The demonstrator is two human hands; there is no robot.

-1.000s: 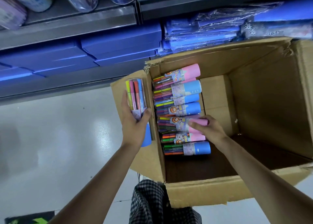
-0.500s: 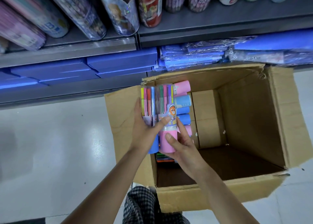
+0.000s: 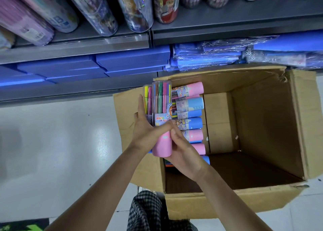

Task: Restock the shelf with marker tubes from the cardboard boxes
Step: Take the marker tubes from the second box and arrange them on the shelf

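Grey store shelving [image 3: 104,43] and pale floor are seen behind an open cardboard box [image 3: 227,204]. Two marker tubes are held upright over its left edge: a pink-based tube [image 3: 161,143] in front, a second tube [image 3: 147,99] behind. Judged light, rigid, slick plastic; best gripped round the opaque base. Left hand [image 3: 148,134] is curled around both; right hand [image 3: 185,153] cups the pink base from below. More tubes [image 3: 190,108] remain stacked inside.
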